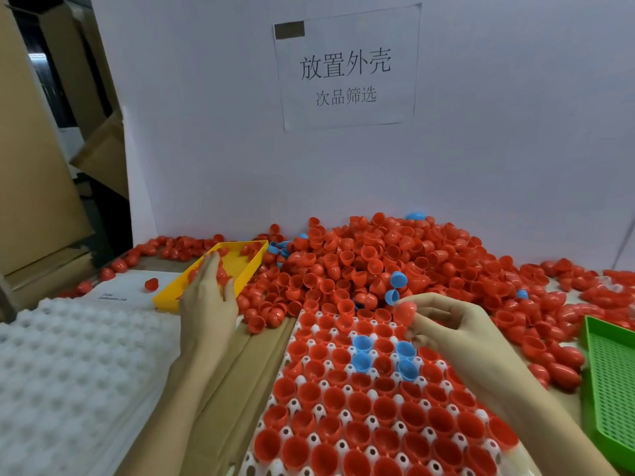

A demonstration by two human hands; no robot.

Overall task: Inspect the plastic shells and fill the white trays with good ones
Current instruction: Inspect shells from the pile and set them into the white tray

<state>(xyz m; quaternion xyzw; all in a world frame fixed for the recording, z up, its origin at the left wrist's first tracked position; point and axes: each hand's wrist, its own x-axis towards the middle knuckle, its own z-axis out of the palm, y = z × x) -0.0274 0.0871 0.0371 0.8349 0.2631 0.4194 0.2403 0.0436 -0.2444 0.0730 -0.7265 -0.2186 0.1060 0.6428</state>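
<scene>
A: Head view: our right hand (450,324) pinches a red shell (405,309) at the far edge of the white tray (311,438), nearly every pocket filled

B: And our left hand (208,297) reaches into the yellow tray (252,261), fingers loosely curled among red shells; whether it grips one, we cannot tell

A: These shells look feather-light, thin and slick. We'd pinch the rim, gently, so it doesn't squirt away

B: The shell heap (378,259) waits just beyond

green basket (611,379) cut off at right edge, white tray (343,438) cut off below, left hand (208,297) motion-blurred
</scene>
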